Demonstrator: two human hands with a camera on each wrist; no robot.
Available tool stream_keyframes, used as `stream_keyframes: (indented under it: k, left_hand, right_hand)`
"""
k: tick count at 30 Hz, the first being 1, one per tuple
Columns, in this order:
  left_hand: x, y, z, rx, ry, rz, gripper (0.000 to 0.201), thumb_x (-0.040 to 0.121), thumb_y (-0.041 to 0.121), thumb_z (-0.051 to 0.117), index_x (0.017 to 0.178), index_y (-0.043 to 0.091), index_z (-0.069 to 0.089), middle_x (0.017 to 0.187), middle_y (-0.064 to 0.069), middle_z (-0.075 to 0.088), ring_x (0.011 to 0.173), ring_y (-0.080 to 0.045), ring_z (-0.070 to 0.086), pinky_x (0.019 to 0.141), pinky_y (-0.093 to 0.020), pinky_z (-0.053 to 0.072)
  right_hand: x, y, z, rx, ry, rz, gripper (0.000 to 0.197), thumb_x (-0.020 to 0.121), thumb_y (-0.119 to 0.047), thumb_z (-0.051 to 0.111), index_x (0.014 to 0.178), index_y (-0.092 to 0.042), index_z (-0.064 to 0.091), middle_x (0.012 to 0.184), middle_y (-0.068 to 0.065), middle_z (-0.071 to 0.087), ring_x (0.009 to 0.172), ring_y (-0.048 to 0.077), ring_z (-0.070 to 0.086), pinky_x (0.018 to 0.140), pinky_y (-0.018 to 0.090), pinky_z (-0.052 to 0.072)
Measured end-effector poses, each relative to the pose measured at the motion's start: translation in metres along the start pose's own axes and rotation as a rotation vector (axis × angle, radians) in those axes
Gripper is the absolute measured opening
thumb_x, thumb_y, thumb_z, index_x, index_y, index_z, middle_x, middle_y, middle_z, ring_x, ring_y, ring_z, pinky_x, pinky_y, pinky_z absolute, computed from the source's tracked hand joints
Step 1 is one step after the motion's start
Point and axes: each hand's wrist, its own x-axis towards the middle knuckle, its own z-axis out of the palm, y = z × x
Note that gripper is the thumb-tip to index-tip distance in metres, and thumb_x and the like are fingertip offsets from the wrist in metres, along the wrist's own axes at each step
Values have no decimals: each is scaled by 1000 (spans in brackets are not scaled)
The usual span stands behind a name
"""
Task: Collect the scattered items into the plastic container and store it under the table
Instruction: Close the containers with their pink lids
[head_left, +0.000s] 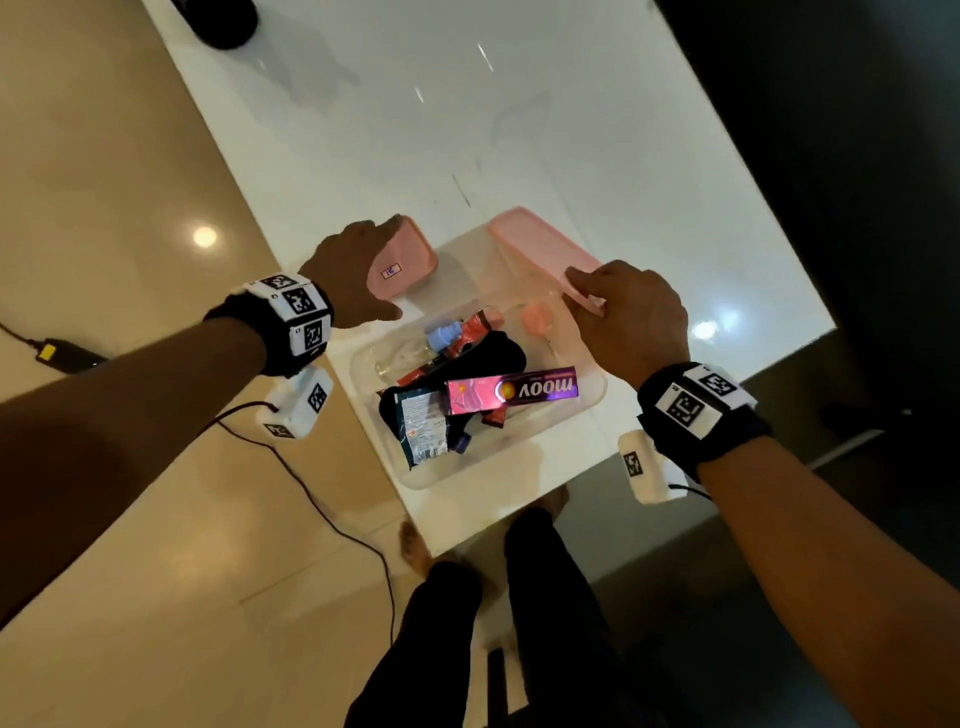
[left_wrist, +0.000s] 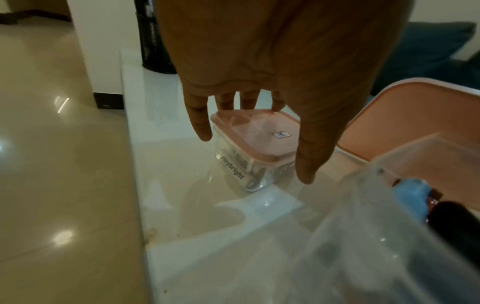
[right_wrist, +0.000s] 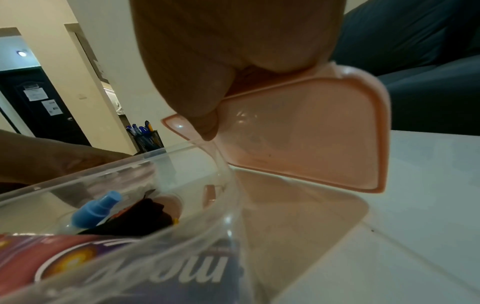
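A clear plastic container (head_left: 592, 400) stands near the white table's front corner. In it lie a pink-purple "moov" box (head_left: 511, 389), a blue-capped spray bottle (head_left: 444, 335), a black item and snack packets. My right hand (head_left: 584, 291) pinches the near edge of the big pink lid (head_left: 535, 244). That lid is tilted, its far edge on the table beside the container. My left hand (head_left: 363, 270) is spread over a small pink-lidded box (head_left: 410, 260). Its fingers (left_wrist: 249, 100) are straight and touch the small lid's (left_wrist: 259, 139) far rim, while the thumb hangs in front.
A black mesh pen holder (right_wrist: 148, 137) stands at the table's far left corner. A black adapter (head_left: 67, 356) and its cable lie on the tiled floor to the left. A dark sofa (head_left: 857, 156) runs along the table's right side. My legs (head_left: 545, 597) stand at the near corner.
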Motion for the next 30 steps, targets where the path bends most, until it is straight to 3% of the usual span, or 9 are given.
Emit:
stream_keyframes:
  k: [4,11,14,17,19,25,30]
  left_hand:
    - [3,1,1,18,29,-8,114,65,31,86,152,29,13,143,-16,38,126,-43,42,102,-52,39]
    - [-48,10,-26,-220,197,-76,104,65,26,86,149,22,26,147,-7,41,133,-29,40,107,-38,33]
    - [-86,29,-32,-302,268,28,103,59,37,82,148,22,31,143,-6,46,127,-28,45,101,-31,33]
    - [-109,56,-18,-284,195,145,100,56,52,70,146,25,34,134,-5,52,115,-27,51,95,-32,37]
    - [-113,72,3,-238,127,192,99,57,50,70,146,26,34,129,-1,52,111,-22,51,92,-30,37]
    - [-93,95,52,-135,114,140,91,61,59,60,143,28,35,136,2,48,113,-29,51,90,-47,46]
    - [-81,115,60,-62,161,199,80,70,39,72,142,20,41,147,-9,41,125,-33,42,100,-48,42]
  right_hand:
    - [-5,0,9,24,29,-14,34,90,-46,58,123,-38,65,116,-7,65,98,28,59,77,43,54]
    - [-4,-5,6,50,35,-51,34,90,-40,62,121,-28,69,111,3,68,92,34,58,75,40,53]
    - [-4,-7,5,56,38,-70,31,90,-33,63,118,-24,70,107,8,69,88,39,60,72,40,53]
    - [-3,-10,3,59,42,-76,27,88,-25,63,115,-22,70,102,10,70,84,42,60,69,41,54]
    - [-3,-11,1,74,37,-84,27,88,-24,64,114,-20,71,100,12,69,83,42,60,69,43,54]
    - [-3,-7,0,120,13,-104,33,90,-33,62,119,-21,70,104,12,68,90,39,60,73,41,53]
    - [-3,-3,2,123,19,-112,33,91,-33,60,121,-22,69,107,11,68,92,37,60,74,40,52]
